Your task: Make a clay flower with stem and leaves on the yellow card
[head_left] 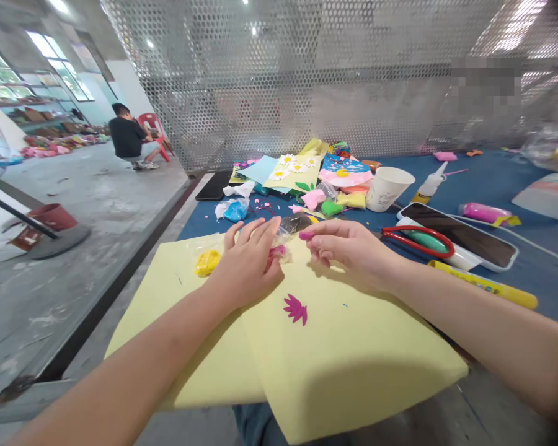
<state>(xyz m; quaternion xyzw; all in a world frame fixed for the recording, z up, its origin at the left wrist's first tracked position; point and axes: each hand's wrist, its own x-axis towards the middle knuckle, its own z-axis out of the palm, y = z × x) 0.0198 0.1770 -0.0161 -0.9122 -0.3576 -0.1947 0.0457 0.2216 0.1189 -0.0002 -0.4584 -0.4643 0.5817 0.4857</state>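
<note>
My right hand [341,246] pinches a small piece of magenta clay [307,235] between thumb and fingertips, just above the yellow paper [204,353]. My left hand [251,263] lies with fingers spread, partly over a clear bag with pink clay [278,252]. A packet of yellow clay [208,263] is left of that hand. Nearer to me, a magenta leaf-like clay shape [296,309] rests flat on the paper. Dark clay in a clear wrapper [295,223] sits between and beyond my hands.
Beyond the paper are blue clay [236,210], a white paper cup [388,189] and a flower-decorated sheet [297,167]. To the right lie red-handled scissors [418,230], a phone [465,232] and a yellow marker [488,286]. A person [128,137] sits at the far left.
</note>
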